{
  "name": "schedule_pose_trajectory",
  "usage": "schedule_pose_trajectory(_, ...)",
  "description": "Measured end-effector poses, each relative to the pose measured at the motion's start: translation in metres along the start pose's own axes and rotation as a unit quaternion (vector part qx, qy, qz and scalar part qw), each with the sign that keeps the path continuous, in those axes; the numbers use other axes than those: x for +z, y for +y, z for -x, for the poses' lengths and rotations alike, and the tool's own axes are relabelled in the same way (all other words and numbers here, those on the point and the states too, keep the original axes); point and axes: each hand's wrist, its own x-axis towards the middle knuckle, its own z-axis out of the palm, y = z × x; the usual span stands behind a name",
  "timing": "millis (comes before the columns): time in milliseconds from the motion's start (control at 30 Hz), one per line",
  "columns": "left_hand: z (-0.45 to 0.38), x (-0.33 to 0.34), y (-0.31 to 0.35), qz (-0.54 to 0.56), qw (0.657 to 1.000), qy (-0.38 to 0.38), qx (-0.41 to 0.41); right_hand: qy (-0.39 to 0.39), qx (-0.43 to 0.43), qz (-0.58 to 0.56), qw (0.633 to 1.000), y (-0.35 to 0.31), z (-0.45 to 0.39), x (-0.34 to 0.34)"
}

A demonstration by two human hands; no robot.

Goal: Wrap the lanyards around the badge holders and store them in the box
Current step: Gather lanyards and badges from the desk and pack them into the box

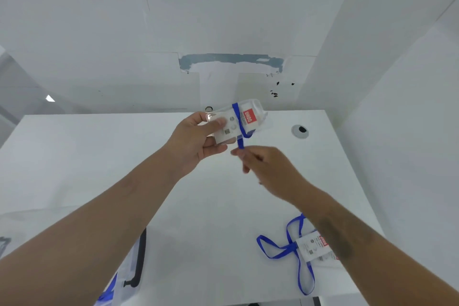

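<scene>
Left hand (196,136) grips the light, stiff, probably slippery badge holder (236,122) by its edges while right hand (263,166) pinches the limp blue lanyard (240,143) near its end.

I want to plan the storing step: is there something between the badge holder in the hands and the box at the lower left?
Nothing visible. The badge holder is held above bare table; the box is partly behind the left forearm.
</scene>
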Motion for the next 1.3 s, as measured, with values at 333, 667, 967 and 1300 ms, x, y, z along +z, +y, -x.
schedule_pose_trajectory(333, 0.010, -0.026, -0.007, -0.297, 0.952, -0.073, -0.005, 0.000, -0.050, 0.104, 0.993, -0.037, -0.011, -0.053)
schedule_pose_trajectory(667, 0.041, -0.073, -0.008, 0.026, 0.998, 0.028, -0.041, -0.046, -0.008, -0.016, 0.999, -0.023, 0.014, 0.062)
schedule_pose_trajectory(967, 0.087, -0.163, -0.033, -0.248, 0.966, 0.078, 0.017, -0.061, -0.140, 0.321, 0.935, -0.099, 0.009, 0.112)
schedule_pose_trajectory(1300, 0.148, -0.284, -0.045, -0.144, 0.979, 0.039, -0.142, -0.164, -0.081, 0.187, 0.965, -0.136, -0.021, 0.230)
